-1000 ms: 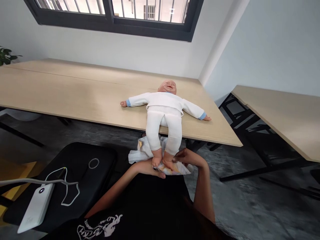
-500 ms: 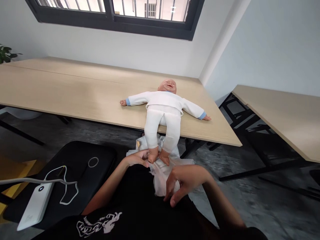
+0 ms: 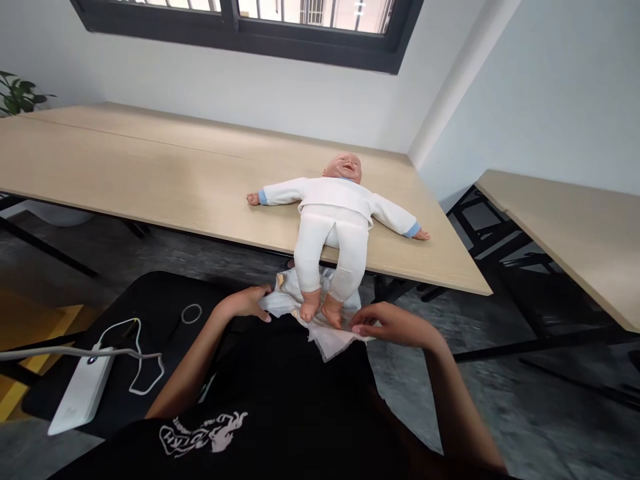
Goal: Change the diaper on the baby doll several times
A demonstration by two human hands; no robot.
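A baby doll [image 3: 334, 195] in a white long-sleeved top and white trousers lies on its back, arms spread. Its legs hang over the table's front edge, with bare feet above a thin, whitish cloth [image 3: 337, 337] on my lap. My left hand [image 3: 245, 303] is at the cloth's left edge, thumb and fingers apart; its fingertips reach the fabric without a clear grip. On the other side, my right hand [image 3: 393, 325] has thumb and fingers closed on the cloth's right edge, beside the doll's foot. Part of the cloth is hidden behind the doll's legs.
The doll rests on a long wooden table [image 3: 165, 180] below a window. To my left, a black chair [image 3: 165, 353] bears a white power bank [image 3: 83, 393] with a cable and a bead bracelet [image 3: 191, 313]. Another table [image 3: 575, 227] stands at right.
My left hand has moved left, away from the doll's feet to the cloth's edge. My right hand has gone up and forward and taken hold of the cloth, which lies more spread.
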